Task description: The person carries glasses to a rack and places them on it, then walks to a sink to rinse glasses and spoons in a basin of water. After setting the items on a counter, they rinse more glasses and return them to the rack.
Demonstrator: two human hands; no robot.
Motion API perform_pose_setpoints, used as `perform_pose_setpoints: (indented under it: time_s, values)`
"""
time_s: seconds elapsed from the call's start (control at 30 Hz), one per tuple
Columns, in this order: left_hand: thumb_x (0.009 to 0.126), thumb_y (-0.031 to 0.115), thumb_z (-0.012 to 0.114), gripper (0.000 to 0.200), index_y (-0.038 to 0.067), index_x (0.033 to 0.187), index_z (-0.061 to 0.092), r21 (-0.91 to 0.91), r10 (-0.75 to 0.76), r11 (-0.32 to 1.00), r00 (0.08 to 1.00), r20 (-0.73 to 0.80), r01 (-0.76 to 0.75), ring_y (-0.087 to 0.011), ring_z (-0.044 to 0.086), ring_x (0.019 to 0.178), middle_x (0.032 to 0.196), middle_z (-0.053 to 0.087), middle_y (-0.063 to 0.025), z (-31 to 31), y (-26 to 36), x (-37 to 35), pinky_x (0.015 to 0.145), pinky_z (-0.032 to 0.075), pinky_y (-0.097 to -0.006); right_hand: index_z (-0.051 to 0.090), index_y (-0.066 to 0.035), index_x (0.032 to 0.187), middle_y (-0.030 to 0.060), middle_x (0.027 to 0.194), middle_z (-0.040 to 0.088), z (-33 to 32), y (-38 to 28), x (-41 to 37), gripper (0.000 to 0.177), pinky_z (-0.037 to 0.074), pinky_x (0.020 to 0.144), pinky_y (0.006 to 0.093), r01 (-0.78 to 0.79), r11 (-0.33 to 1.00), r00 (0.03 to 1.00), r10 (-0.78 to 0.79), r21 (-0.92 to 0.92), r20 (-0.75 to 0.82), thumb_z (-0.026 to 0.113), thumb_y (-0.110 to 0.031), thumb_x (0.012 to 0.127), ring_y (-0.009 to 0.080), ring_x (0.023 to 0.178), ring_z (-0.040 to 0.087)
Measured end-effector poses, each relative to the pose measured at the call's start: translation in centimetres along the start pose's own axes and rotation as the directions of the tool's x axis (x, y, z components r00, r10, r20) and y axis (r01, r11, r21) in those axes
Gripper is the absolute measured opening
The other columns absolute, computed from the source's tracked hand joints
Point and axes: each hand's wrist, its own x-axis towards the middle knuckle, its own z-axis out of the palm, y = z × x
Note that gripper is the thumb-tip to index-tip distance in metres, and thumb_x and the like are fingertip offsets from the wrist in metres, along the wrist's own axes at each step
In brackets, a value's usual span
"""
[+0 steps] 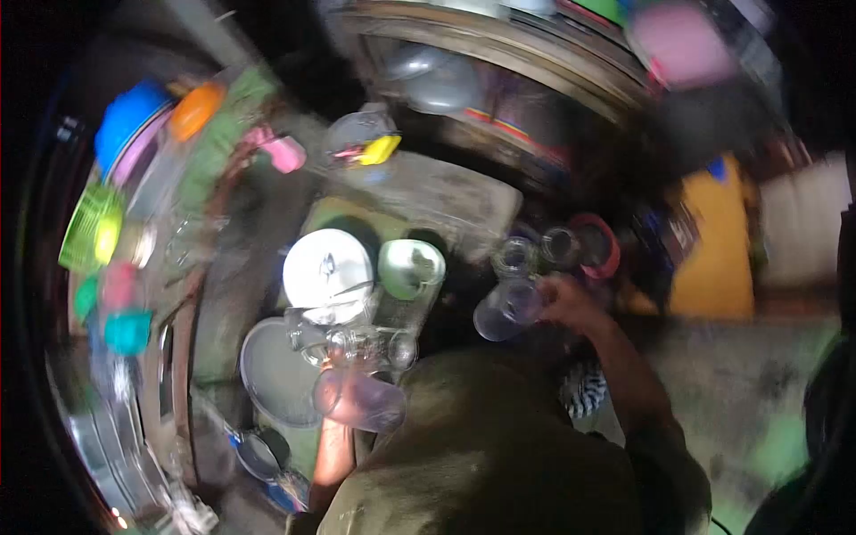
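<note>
My left hand (335, 358) shows partly behind a translucent plastic cup (374, 406) and is closed on it, with the cup lying tilted. Just beyond that hand are several clear glass mugs (357, 343), blurred together. To the right, my right hand (566, 305) has its fingers wrapped on a clear plastic cup (499, 312), tilted with its wide end to the left. Close beyond it stand a clear glass jar (515, 256) and another round glass vessel (560, 245). A white plate (326, 267) with a spoon-like shine on it and a pale green bowl (412, 269) lie ahead.
A grey round tray or lid (278, 373) lies left of the mugs. A pink-red bowl (599, 245) is right of the jars. A small pan (260, 453) sits lower left. Coloured basins and a green basket (85, 227) line the far left; a wooden shelf (499, 45) runs across the back.
</note>
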Motion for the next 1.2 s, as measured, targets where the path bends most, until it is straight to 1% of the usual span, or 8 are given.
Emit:
perform_pose_setpoints:
  time_s: [0.3,0.5,0.6,0.7,0.73,0.77,1.03,1.2]
  values:
    - [0.092,0.023,0.052,0.034,0.0,0.117,0.051,0.62,-0.463,0.762,0.827,0.321,0.186,-0.03,0.06,0.099,0.106,0.061,-0.017,4.0,-4.3,4.3,0.082,0.053,-0.0463,0.056,0.003,0.102,0.0146,0.097,0.061,8.7,15.0,-25.4,0.028,0.056,0.077,0.04,0.05,0.454,0.894,0.377,0.89,-0.242,0.064,-0.019,0.087,0.0266,0.085,0.065]
    - [0.096,0.029,0.048,0.039,-0.001,0.12,0.049,0.796,-0.561,0.605,0.718,0.412,0.016,-0.0329,0.059,0.103,0.108,0.06,-0.0188,12.1,-9.1,8.7,0.087,0.051,-0.0495,0.052,0.003,0.117,0.0169,0.109,0.06,11.9,23.1,-32.5,0.04,0.052,0.089,0.0486,0.401,0.177,0.79,0.43,0.899,-0.437,0.062,-0.025,0.089,0.0297,0.1,0.062]
    - [0.094,0.04,0.045,0.047,0.0,0.118,0.049,0.41,-0.653,0.755,0.645,0.397,0.512,-0.0316,0.054,0.109,0.114,0.056,-0.0192,16.3,-14.2,11.3,0.092,0.045,-0.0528,0.056,-0.001,0.112,0.0148,0.107,0.061,9.3,25.6,-34.4,0.028,0.053,0.087,0.0494,0.396,0.065,0.785,0.493,0.916,-0.374,0.062,-0.018,0.089,0.03,0.098,0.063]
    - [0.098,0.023,0.043,0.02,0.007,0.103,0.054,0.541,-0.481,0.827,0.69,0.541,0.152,-0.0187,0.059,0.077,0.088,0.059,-0.0058,23.9,-23.9,15.1,0.068,0.054,-0.0355,0.057,-0.004,0.108,0.0111,0.1,0.062,0.5,24.8,-34.7,0.021,0.056,0.083,0.0472,0.374,0.194,0.767,0.484,0.907,-0.42,0.062,-0.01,0.089,0.0284,0.089,0.066]
    - [0.098,0.026,0.043,0.019,0.009,0.098,0.052,0.275,-0.312,0.94,0.174,0.934,0.204,-0.0179,0.059,0.077,0.088,0.058,-0.0036,26.0,-26.3,18.0,0.066,0.054,-0.0343,0.056,-0.003,0.108,0.0097,0.096,0.062,-2.1,24.4,-34.1,0.022,0.056,0.082,0.0457,0.188,0.311,0.675,0.648,0.932,-0.353,0.062,-0.009,0.088,0.0265,0.084,0.066]
    - [0.098,0.027,0.044,0.02,0.009,0.103,0.052,0.293,-0.414,0.909,0.724,0.552,0.296,-0.0167,0.059,0.078,0.09,0.057,-0.0033,31.5,-26.1,12.7,0.067,0.054,-0.0336,0.056,-0.003,0.108,0.0097,0.096,0.062,-4.4,25.0,-33.7,0.022,0.056,0.082,0.0457,0.192,0.315,0.673,0.647,0.93,-0.358,0.062,-0.009,0.088,0.0265,0.084,0.066]
    - [0.096,0.039,0.048,0.035,0.012,0.118,0.048,0.386,-0.284,0.923,0.672,0.683,-0.002,-0.0191,0.055,0.098,0.106,0.055,-0.0051,40.4,-32.6,13.0,0.085,0.05,-0.0385,0.056,-0.002,0.1,0.0069,0.091,0.06,-24.5,27.4,-29.3,0.017,0.057,0.08,0.0428,0.514,0.25,0.749,0.335,0.821,-0.571,0.064,-0.007,0.086,0.0242,0.085,0.064]
    - [0.093,0.036,0.053,0.034,0.012,0.116,0.049,0.326,-0.478,0.877,0.709,0.519,0.353,-0.0196,0.055,0.1,0.11,0.054,-0.0069,46.5,-36.5,17.4,0.084,0.049,-0.0371,0.056,-0.002,0.099,0.0095,0.094,0.061,-38.7,30.1,-27.7,0.013,0.056,0.083,0.0444,0.764,0.158,0.587,0.231,0.625,-0.776,0.058,-0.011,0.09,0.0295,0.085,0.064]
